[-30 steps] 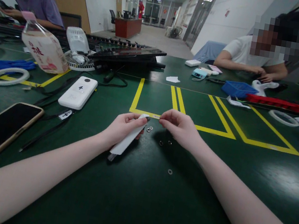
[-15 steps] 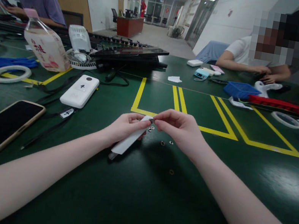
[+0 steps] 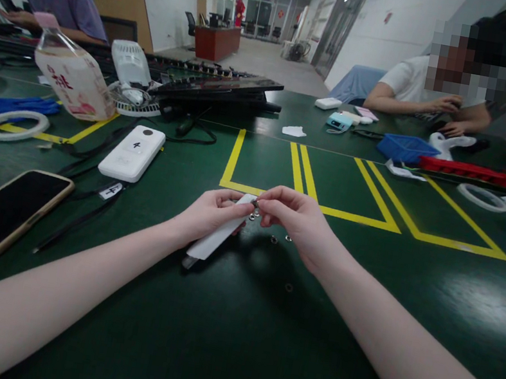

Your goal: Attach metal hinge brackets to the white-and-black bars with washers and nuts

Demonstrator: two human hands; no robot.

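Five small silvery metal rings [image 3: 274,240], at least, loose on the dark green desk [image 3: 205,351], well in from the far edge and to the right of a long narrow white strip [image 3: 215,238] with a dark grey end [image 3: 190,262] towards the near edge. Held at a slant by the left hand [image 3: 212,215], fingers wrapped round the upper half, thumb on top. At the upper end, right hand [image 3: 294,219] with thumb and forefinger pinched nearly together, at or touching a tiny dark tip [image 3: 256,203]; cannot tell about any ring between them.

Likeliest trouble: a fumble at the tip, for want of room and with so little bare end to aim at. Could then lose a small part onto the glossy desk, perhaps skidding towards an edge. Also possible: a brush of the lower right fingers against the rings close by, and so a wider scatter. With a slack left grip, might turn or slide lengthwise, spoiling the line-up at the tip.

Hard to make out: left fingers behind the strip; rings nearest the right fingertips, crowded together; the ring closest to the near edge, faint in shadow. Near edge and near corners of the desk: out of view.
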